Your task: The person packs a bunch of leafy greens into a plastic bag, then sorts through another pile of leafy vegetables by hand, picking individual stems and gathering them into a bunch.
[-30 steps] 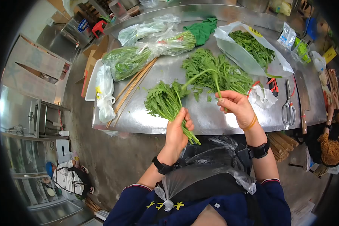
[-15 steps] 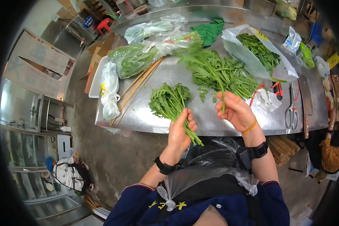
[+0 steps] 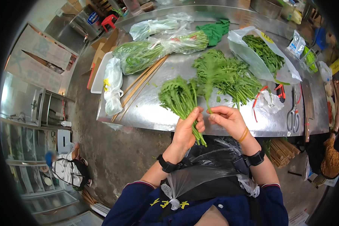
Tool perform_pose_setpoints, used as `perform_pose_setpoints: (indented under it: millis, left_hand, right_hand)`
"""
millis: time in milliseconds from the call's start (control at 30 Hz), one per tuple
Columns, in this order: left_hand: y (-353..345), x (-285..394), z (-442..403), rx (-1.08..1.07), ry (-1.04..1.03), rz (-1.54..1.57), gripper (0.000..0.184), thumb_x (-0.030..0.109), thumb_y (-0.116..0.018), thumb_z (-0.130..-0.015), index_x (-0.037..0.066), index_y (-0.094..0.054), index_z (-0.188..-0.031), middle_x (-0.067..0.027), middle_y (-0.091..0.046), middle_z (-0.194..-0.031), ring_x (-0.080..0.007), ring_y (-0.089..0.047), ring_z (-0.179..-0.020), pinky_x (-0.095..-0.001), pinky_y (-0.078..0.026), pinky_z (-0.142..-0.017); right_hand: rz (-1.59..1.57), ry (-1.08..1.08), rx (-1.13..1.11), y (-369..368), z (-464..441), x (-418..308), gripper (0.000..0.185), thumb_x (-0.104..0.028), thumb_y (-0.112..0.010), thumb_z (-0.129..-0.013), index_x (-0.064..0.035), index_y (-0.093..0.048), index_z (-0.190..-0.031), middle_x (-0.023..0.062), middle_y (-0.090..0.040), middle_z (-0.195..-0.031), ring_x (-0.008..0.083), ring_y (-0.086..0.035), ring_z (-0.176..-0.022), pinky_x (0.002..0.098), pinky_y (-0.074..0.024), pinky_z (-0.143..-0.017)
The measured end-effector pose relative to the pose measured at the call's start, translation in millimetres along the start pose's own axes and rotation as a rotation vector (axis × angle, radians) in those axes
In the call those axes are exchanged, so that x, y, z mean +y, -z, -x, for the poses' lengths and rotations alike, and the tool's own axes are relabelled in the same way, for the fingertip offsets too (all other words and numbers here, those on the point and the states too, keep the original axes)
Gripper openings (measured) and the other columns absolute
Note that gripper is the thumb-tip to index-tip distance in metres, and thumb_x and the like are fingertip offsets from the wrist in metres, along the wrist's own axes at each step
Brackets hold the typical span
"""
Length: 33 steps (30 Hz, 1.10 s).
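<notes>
My left hand (image 3: 187, 129) is closed around the stems of a bunch of leafy greens (image 3: 177, 97), its leaves pointing away from me and the cut ends sticking out below my fist. Close beside it, my right hand (image 3: 229, 121) pinches the lower end of a single stalk of greens (image 3: 208, 88), whose upper leaves are blurred. Behind the stalk, a loose pile of the same greens (image 3: 233, 77) lies on the metal table (image 3: 147, 109). An orange band circles my right wrist.
Bagged greens (image 3: 139, 58), thin wooden sticks (image 3: 141, 83) and a white plastic bag (image 3: 113, 88) lie at left. To the right are an open bag of greens (image 3: 239, 49), scissors (image 3: 293, 119) and a knife (image 3: 307, 101). Another person (image 3: 68, 169) is at far left.
My right hand has moved left and slightly down with the stalk, bringing it beside the bunch. My left hand and bunch have shifted slightly right.
</notes>
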<state>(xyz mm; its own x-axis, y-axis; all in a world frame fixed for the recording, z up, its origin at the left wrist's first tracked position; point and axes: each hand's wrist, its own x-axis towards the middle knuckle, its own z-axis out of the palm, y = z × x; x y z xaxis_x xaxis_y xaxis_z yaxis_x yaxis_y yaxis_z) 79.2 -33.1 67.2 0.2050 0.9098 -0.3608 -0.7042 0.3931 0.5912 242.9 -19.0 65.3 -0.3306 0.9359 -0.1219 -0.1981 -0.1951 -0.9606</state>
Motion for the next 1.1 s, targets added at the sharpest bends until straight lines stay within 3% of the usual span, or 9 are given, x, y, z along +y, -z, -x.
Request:
perform_pose_setpoints:
  millis: [67,333,600,700,767,833,900,1000,1100]
  left_hand:
    - [1,-2,0,-0.118,0.005,0.02,0.023,0.022,-0.054,-0.087,0.002,-0.05,-0.096,0.0,-0.042,-0.066,-0.0087,-0.036,-0.053,-0.0225,-0.031,-0.047]
    - [3,-3,-1,-0.099,-0.027,-0.078,0.02,0.019,-0.054,-0.087,0.002,-0.051,-0.095,0.0009,-0.041,-0.062,-0.0079,-0.037,-0.05,-0.0223,-0.031,-0.046]
    - [5,-2,0,-0.073,-0.03,-0.033,0.023,0.024,-0.052,-0.088,0.002,-0.051,-0.094,0.001,-0.045,-0.064,-0.0088,-0.041,-0.05,-0.0225,-0.033,-0.046]
    - [14,-5,-5,-0.062,-0.081,-0.077,0.022,0.027,-0.05,-0.089,0.005,-0.051,-0.092,-0.0022,-0.05,-0.071,-0.0114,-0.046,-0.057,-0.0251,-0.037,-0.051]
    - [16,-4,-10,0.075,-0.239,-0.203,0.022,0.029,-0.049,-0.089,0.007,-0.052,-0.091,-0.0042,-0.053,-0.081,-0.013,-0.051,-0.067,-0.0267,-0.041,-0.058]
    - [9,0,-7,0.074,-0.23,-0.13,0.022,0.03,-0.048,-0.089,0.008,-0.051,-0.089,-0.0061,-0.054,-0.089,-0.0146,-0.053,-0.076,-0.0285,-0.044,-0.065]
    - [-1,6,-1,0.129,-0.128,0.011,0.021,0.03,-0.047,-0.09,0.008,-0.05,-0.088,-0.0034,-0.051,-0.08,-0.0119,-0.048,-0.066,-0.0254,-0.04,-0.058]
    - [16,10,1,0.002,-0.056,0.056,0.02,0.028,-0.046,-0.091,0.008,-0.048,-0.087,0.0001,-0.043,-0.069,-0.0088,-0.039,-0.056,-0.0226,-0.033,-0.05]
    - [15,13,6,0.077,-0.091,-0.006,0.02,0.027,-0.046,-0.091,0.008,-0.047,-0.087,0.0026,-0.035,-0.063,-0.007,-0.03,-0.051,-0.0217,-0.026,-0.047]
  right_hand:
    - [0.115,-0.019,-0.028,-3,3,-3,0.028,-0.007,-0.059,-0.081,0.0016,-0.056,-0.107,0.0022,-0.062,-0.082,0.007,-0.057,-0.071,0.0204,-0.0459,-0.063]
    - [0.469,0.081,0.056,-16,10,-18,0.014,-0.007,-0.062,-0.077,-0.0002,-0.06,-0.089,0.0064,-0.063,-0.073,0.0072,-0.057,-0.06,0.0211,-0.0468,-0.056]
    - [0.326,0.098,0.092,-25,5,-17,0.014,-0.01,-0.062,-0.078,-0.0001,-0.061,-0.087,0.0088,-0.064,-0.074,0.0096,-0.061,-0.063,0.022,-0.0475,-0.057]
    - [0.704,0.203,0.206,-1,-12,-20,0.018,-0.017,-0.062,-0.078,-0.0007,-0.061,-0.087,0.0093,-0.063,-0.072,0.0142,-0.062,-0.064,0.0246,-0.0477,-0.057]
    - [0.758,0.254,0.322,21,-36,-21,0.018,-0.019,-0.06,-0.078,-0.0042,-0.061,-0.089,0.0105,-0.063,-0.074,0.0205,-0.062,-0.065,0.0288,-0.0481,-0.059]
    - [0.785,0.257,0.348,33,-62,-18,0.017,-0.019,-0.059,-0.079,-0.0056,-0.061,-0.09,0.0111,-0.063,-0.075,0.0232,-0.062,-0.066,0.0307,-0.0484,-0.061]
    - [1.012,0.272,0.405,36,-89,-11,0.02,-0.021,-0.054,-0.081,-0.0073,-0.06,-0.094,0.0129,-0.063,-0.08,0.0289,-0.061,-0.073,0.0367,-0.0479,-0.068]
    - [1.201,0.145,0.521,32,-124,4,0.022,-0.025,-0.051,-0.082,-0.0089,-0.06,-0.096,0.013,-0.063,-0.083,0.0309,-0.059,-0.078,0.0398,-0.0462,-0.072]
    - [1.24,0.08,0.509,34,-128,5,0.024,-0.028,-0.049,-0.083,-0.011,-0.059,-0.098,0.0134,-0.063,-0.084,0.0302,-0.059,-0.08,0.0406,-0.0454,-0.072]
